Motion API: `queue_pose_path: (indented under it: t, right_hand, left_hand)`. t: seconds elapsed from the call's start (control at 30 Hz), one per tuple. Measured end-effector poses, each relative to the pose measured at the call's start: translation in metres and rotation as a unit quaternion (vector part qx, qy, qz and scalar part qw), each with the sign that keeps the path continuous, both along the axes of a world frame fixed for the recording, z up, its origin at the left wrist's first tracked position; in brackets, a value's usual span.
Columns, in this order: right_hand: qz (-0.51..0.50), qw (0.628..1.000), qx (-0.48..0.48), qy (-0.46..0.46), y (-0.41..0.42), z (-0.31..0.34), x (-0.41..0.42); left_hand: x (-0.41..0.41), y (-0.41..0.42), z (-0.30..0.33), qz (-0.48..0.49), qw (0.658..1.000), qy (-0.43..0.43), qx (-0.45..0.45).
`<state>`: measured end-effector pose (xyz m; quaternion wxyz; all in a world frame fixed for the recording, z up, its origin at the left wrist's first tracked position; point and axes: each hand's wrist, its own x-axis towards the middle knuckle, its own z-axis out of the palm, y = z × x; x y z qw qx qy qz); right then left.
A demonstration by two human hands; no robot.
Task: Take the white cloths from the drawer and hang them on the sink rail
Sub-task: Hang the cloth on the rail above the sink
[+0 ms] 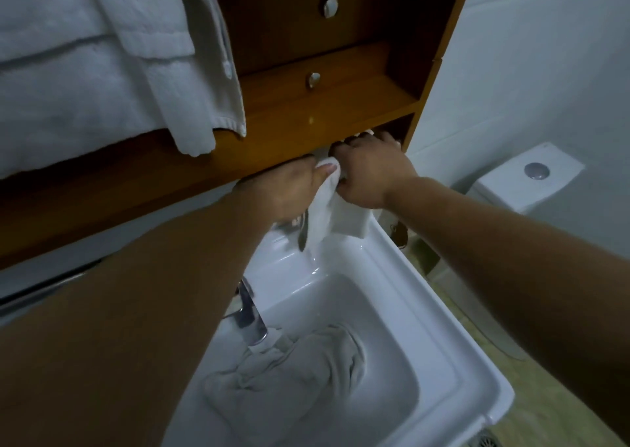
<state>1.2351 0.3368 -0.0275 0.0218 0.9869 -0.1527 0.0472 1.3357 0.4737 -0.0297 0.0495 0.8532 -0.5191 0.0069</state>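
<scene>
Cloth position: the white cloth (327, 204) is being held at frame centre, hanging downward below both grips.
Grip state: left hand (289, 187) and right hand (370, 170) are pinching its top edge.
Nearer hand: both are touching it equally.

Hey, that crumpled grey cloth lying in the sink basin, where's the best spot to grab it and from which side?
Probably the raised bunched fold in the middle of the grey cloth, pinched from above. The faucet overhangs its far-left corner, so coming down from the open right side of the sink looks clearest.
</scene>
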Motion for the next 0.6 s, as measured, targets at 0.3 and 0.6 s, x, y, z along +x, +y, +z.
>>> queue_pose_path:
  t: [0.3, 0.6]
  right_hand:
    - [0.052, 0.995, 0.027, 0.077, -0.006, 0.022, 0.011]
    - [0.111, 0.973, 0.093, 0.182, -0.023, 0.04, 0.017]
  left_hand:
    - [-0.01, 0.016, -0.007, -0.01, 0.996, -0.066, -0.057]
    - [-0.024, 0.012, 0.009, 0.048, 0.993, -0.105, 0.034]
